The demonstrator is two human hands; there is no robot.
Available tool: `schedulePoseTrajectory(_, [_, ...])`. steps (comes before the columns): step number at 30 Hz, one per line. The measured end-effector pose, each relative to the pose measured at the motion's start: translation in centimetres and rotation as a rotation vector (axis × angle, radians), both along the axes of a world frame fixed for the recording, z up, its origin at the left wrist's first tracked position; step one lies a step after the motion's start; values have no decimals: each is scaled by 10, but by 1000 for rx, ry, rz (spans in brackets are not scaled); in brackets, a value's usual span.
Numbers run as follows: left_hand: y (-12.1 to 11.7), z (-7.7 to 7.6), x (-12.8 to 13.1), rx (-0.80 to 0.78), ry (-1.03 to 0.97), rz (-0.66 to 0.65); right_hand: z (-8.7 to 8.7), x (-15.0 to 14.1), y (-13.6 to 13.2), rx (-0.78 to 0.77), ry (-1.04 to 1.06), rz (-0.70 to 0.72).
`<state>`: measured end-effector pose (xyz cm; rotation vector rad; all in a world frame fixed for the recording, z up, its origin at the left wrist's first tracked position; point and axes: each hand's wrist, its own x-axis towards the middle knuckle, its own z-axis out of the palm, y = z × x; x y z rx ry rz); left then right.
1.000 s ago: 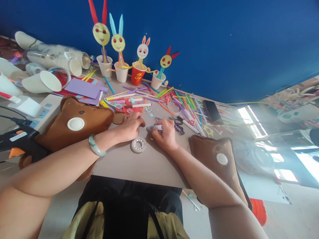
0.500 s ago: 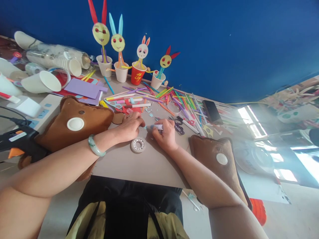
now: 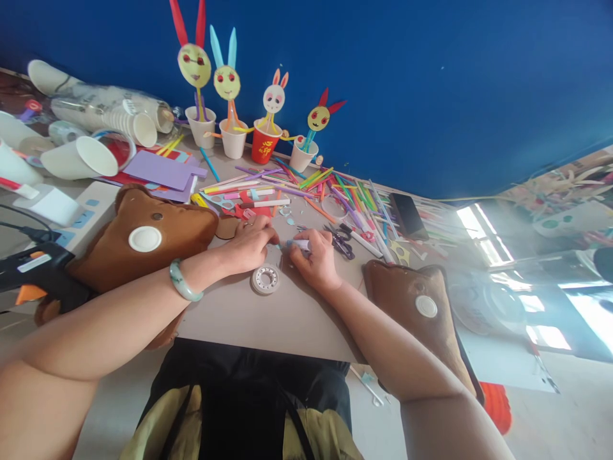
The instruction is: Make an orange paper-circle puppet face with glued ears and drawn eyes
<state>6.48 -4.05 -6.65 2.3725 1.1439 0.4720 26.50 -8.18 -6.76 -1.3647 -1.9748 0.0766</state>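
My right hand (image 3: 318,259) is closed around a short whitish marker (image 3: 301,244), its bluish end turned left. Opposite it, my left hand (image 3: 251,243) rests on the table with thumb and fingers pinched. A tiny teal bit shows by the left fingertips, too small to make out. Just below the two hands lies a roll of clear tape (image 3: 265,280). Black-handled scissors (image 3: 342,246) lie to the right of my right hand. Small light-blue paper scraps (image 3: 290,221) are scattered above the hands.
Coloured sticks and pens (image 3: 306,185) spread across the back. Several rabbit figures stand in paper cups (image 3: 233,140). Brown cushions (image 3: 158,236) flank the work area on both sides. A black glue gun (image 3: 38,271) sits far left, a phone (image 3: 408,216) at the right.
My right hand has shifted the marker slightly to the left and tucked its thumb closer. My left hand stays nearly still.
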Motion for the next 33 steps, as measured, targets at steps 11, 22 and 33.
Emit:
schedulePoseTrajectory(11, [-1, 3, 1, -23, 23, 15, -1, 0, -2, 14, -4, 80])
schedulePoseTrajectory(22, [-1, 4, 1, -10, 41, 8, 0, -1, -2, 23, -2, 98])
schedulePoseTrajectory(33, [0, 1, 0, -3, 38, 0, 0, -1, -2, 11, -14, 65])
